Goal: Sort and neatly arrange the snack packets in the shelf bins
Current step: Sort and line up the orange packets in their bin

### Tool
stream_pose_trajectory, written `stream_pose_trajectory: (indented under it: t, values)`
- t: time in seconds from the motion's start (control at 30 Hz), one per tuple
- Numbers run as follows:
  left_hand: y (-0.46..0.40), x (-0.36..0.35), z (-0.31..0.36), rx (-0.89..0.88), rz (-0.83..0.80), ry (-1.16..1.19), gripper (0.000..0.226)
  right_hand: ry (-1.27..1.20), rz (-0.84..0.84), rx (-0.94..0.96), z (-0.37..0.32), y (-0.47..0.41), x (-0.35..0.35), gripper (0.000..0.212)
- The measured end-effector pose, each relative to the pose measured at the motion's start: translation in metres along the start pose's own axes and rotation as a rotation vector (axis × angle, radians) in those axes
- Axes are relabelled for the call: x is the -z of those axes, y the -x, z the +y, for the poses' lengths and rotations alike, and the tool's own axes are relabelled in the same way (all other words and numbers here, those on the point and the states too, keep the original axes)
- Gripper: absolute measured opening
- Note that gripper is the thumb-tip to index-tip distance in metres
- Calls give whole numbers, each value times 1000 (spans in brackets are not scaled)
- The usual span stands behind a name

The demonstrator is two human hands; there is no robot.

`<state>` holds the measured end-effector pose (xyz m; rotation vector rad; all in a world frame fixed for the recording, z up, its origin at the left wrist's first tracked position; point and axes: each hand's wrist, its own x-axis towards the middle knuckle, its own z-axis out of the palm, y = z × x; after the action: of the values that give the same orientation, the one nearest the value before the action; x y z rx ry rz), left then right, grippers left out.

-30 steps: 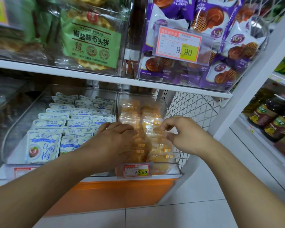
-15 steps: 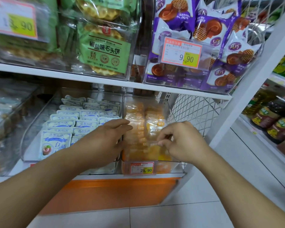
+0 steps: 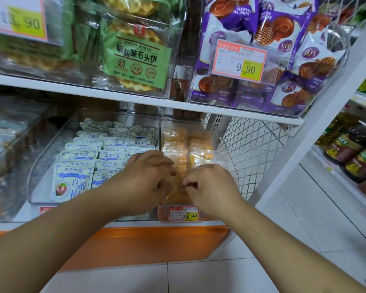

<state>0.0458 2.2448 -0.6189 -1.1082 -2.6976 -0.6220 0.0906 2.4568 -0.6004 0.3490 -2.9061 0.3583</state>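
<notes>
A clear bin [image 3: 226, 149] on the lower shelf holds several orange snack packets [image 3: 175, 151] in two rows. Both hands reach into its front end. My left hand [image 3: 144, 180] has its fingers curled over the front packets, and my right hand [image 3: 209, 187] pinches a packet's edge beside it. The two hands almost touch and hide the front packets. To the left, a second clear bin [image 3: 40, 172] holds several white and blue packets [image 3: 89, 157] in neat rows.
A yellow price tag [image 3: 183, 214] hangs on the orange bin's front. The upper shelf [image 3: 135, 98] carries bins of green waffle packs [image 3: 135, 56] and purple cake packets [image 3: 283, 60]. A wire mesh side panel [image 3: 251, 149] stands on the right. Bottles [image 3: 347, 149] stand on a neighbouring shelf.
Both hands have drawn toward the bin's front and closer together. My left hand moved from the white packets' edge onto the orange packets. The view has tilted slightly upward.
</notes>
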Motion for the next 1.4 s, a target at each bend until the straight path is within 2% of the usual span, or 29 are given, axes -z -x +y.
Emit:
stream_pose_trajectory:
  t: [0.17, 0.33, 0.4, 0.5, 0.6, 0.7, 0.83, 0.9, 1.03, 1.13, 1.23, 1.4]
  values:
    - [1, -7, -1, -11, -80, -157, 55, -10, -22, -6, 3, -1, -7, 18]
    - [-2, -10, 4, 18, -43, -205, 60, -47, -6, 5, 7, 1, -7, 16]
    - [-3, -10, 5, 24, -38, -248, 66, -86, -10, 15, 15, 0, -1, 26]
    - [-6, -12, 7, 34, -28, -304, 71, -51, -24, 21, 36, -1, 15, 53]
    - [-11, -12, 10, 27, -1, -306, 60, 167, -174, -25, 55, 0, 22, 75]
    - [-17, -11, 11, 33, -6, -324, 49, 269, -227, -30, 61, 3, 19, 81]
    - [-22, -8, 9, 32, -14, -361, 44, 286, -180, -71, 61, 0, 20, 72]
    - [-22, -8, 11, 43, -19, -359, 45, 246, -220, -65, 62, -3, 20, 65]
    - [-21, -3, 13, 52, -56, -292, 58, 53, -345, -108, 69, -1, 29, 44]
    - [-20, 0, 13, 27, -115, -214, 54, -121, -392, -144, 74, 2, 41, 23]
    - [-20, 0, 19, -93, -80, -231, 48, -115, -431, -108, 74, 2, 46, 27]
    - [-18, -7, 14, -93, -160, -101, 53, -27, -472, -85, 72, -2, 50, 26]
